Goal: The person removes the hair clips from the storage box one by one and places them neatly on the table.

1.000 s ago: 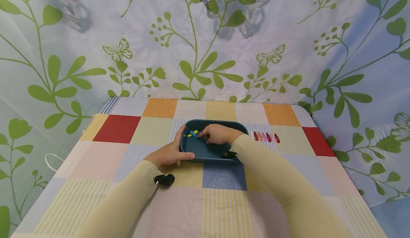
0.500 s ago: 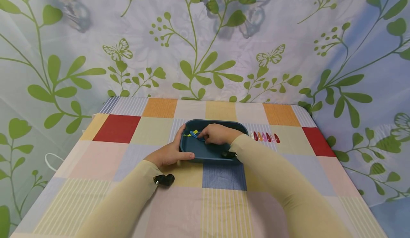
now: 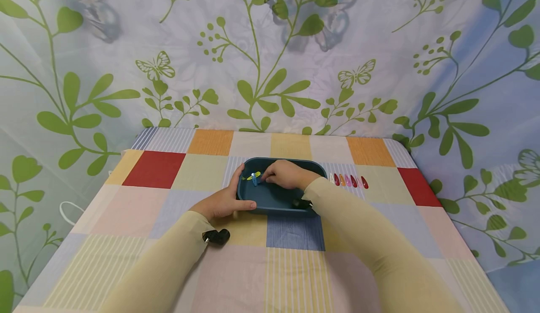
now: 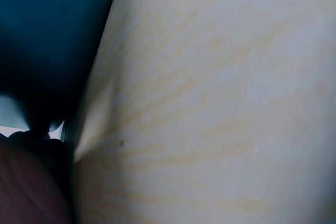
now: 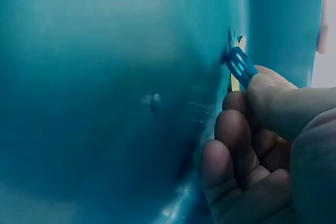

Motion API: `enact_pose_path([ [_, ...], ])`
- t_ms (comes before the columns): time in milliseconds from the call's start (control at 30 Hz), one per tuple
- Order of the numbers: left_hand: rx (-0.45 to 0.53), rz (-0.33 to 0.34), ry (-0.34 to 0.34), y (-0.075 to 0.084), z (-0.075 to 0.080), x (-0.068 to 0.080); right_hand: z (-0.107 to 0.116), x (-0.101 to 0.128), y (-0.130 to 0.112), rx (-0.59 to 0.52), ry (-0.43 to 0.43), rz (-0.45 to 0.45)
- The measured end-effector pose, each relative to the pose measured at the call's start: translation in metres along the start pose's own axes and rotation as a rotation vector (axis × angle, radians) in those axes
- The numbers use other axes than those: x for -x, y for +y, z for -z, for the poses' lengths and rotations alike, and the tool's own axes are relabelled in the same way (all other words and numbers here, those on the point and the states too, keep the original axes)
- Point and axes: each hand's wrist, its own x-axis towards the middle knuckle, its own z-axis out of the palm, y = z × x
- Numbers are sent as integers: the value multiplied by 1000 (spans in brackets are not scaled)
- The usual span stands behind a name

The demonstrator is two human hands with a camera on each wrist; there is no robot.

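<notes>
While both hands are at the tray: the scene sits on a checked cloth over the surface (image 3: 177,257), before a leaf-printed curtain.
Tray: a dark blue rectangular tray (image 3: 278,199) lies mid-surface, nearer the far edge than the near one.
Right hand: the right hand (image 3: 287,175) reaches into the tray from its right side, fingers curled, thumb and forefinger pinching a blue hair clip (image 3: 254,177); in the right wrist view the clip (image 5: 240,66) sticks out just past the fingertips (image 5: 262,85), towards the tray's wall.
Blue hair clip: it is in the tray's far left corner, directly left of the right hand's fingertips and held by them; whether it is lifted off the tray floor cannot be told.
Yellow clip: a yellow hair clip (image 3: 250,176) lies right against the blue one in the same corner.
Left hand: the left hand (image 3: 223,200) grips the tray's left end, thumb along the near rim, fingers up the outer wall.
Row of clips: red, orange and pink hair clips (image 3: 350,180) lie side by side on the surface just right of the tray.
</notes>
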Motion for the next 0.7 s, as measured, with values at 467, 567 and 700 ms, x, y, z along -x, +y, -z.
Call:
enact_pose_path([
  [467, -11, 3, 10, 0, -1, 0, 1, 2, 5, -204, 57, -33],
  [567, -16, 10, 14, 1, 0, 0, 1, 4, 5, -237, 73, -30],
  [700, -24, 19, 14, 1, 0, -1, 1, 7, 4, -297, 89, -44],
])
